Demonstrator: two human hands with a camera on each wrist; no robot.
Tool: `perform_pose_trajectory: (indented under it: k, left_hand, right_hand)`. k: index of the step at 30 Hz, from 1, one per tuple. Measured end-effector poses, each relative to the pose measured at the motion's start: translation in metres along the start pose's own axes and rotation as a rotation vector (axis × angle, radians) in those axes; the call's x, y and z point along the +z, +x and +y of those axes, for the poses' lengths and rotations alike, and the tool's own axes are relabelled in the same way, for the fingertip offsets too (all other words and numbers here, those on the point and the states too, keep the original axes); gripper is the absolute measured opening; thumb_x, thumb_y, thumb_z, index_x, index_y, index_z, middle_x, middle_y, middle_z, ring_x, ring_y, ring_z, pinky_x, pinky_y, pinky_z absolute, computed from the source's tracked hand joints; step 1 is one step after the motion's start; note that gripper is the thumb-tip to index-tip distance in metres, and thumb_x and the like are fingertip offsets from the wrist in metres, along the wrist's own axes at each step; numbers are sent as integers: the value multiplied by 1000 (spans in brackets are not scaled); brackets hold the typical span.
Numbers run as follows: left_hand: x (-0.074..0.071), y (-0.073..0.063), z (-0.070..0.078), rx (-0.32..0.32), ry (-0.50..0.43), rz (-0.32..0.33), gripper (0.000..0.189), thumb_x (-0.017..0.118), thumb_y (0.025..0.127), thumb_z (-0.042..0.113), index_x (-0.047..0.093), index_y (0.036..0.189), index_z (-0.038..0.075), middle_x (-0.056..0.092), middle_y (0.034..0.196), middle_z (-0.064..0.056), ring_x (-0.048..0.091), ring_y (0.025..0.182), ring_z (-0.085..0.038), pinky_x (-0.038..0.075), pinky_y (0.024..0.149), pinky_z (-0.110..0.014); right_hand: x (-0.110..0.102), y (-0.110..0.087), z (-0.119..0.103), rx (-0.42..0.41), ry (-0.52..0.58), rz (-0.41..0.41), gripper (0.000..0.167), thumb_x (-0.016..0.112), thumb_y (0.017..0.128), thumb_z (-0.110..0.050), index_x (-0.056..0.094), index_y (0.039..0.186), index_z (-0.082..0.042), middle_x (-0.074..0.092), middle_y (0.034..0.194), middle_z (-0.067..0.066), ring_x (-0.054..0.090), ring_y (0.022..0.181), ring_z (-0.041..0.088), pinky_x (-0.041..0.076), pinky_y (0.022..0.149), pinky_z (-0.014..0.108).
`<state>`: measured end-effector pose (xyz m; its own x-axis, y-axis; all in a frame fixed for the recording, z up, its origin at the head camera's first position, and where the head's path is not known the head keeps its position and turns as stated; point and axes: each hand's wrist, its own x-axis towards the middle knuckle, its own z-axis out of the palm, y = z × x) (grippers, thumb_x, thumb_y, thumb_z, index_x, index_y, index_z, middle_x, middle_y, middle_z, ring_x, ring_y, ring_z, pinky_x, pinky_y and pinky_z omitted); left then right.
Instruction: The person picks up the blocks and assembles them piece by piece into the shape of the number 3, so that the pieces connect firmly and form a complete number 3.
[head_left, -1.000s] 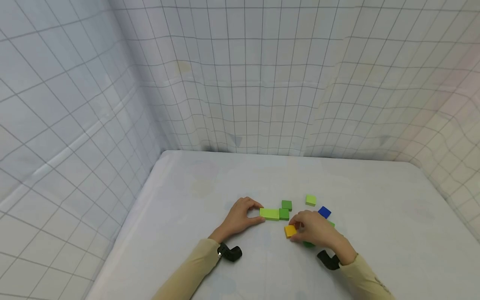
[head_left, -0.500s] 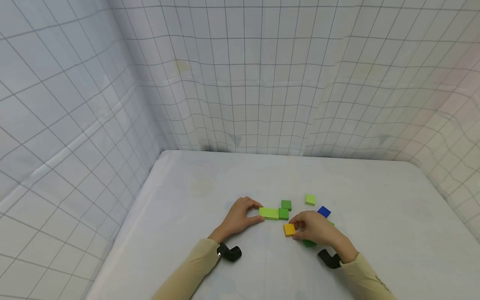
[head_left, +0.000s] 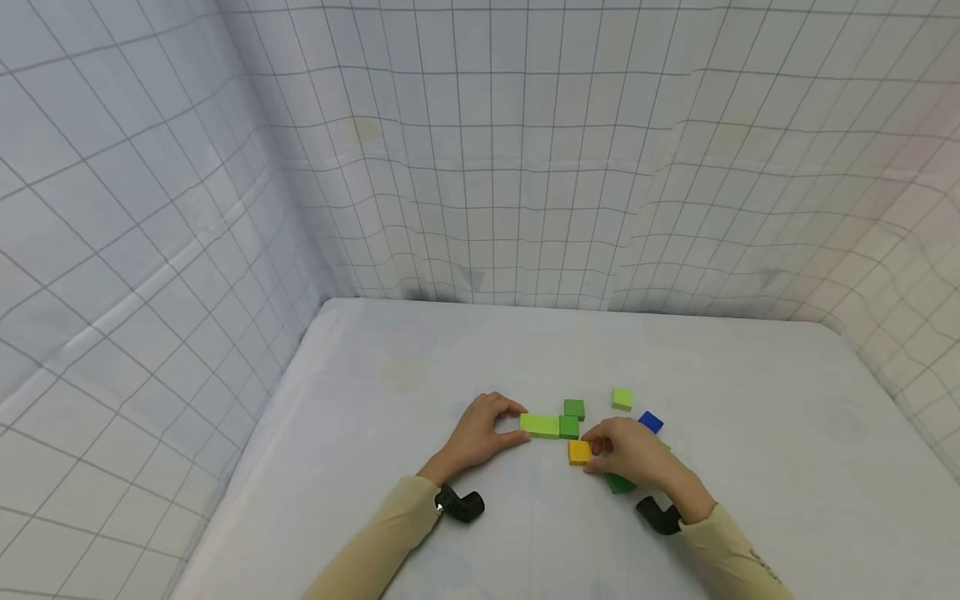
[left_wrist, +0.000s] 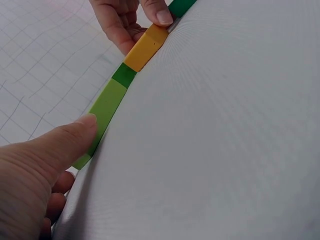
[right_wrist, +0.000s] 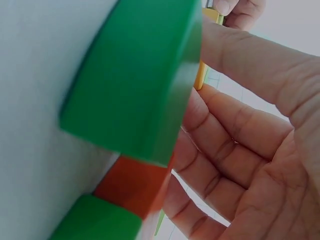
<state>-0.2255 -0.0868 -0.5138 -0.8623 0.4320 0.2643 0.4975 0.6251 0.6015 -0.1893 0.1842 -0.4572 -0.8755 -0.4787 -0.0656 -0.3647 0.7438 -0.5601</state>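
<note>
Yellow block [head_left: 579, 452]: squarish, top face level, right side pinched by the right hand [head_left: 632, 454]; sits just on the near side of a green block [head_left: 568, 427], contact unresolved. Light-green block [head_left: 539, 426]: oblong, flat on tabletop [head_left: 435, 358], long axis left–right, left end gripped by left hand [head_left: 480, 432], right end abutting the green block.

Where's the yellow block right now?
In the head view, the yellow block is right of centre, pinched by the right hand, just below the green block next to the long lime block.
</note>
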Motion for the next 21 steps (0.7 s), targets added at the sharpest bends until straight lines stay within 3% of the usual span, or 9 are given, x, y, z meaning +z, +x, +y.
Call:
perform_pose_trajectory:
  k: [21]
  left_hand:
    - [0,-1,1,-3,-9,-5,37,75,81,41,67,110,19,56,96,10,44,83,-8,38,76,-28]
  right_hand:
    - [2,7,1,-24,-91,38,36,82,74,-22,71,103,-4,57,77,-10,48,69,7,42,61,26]
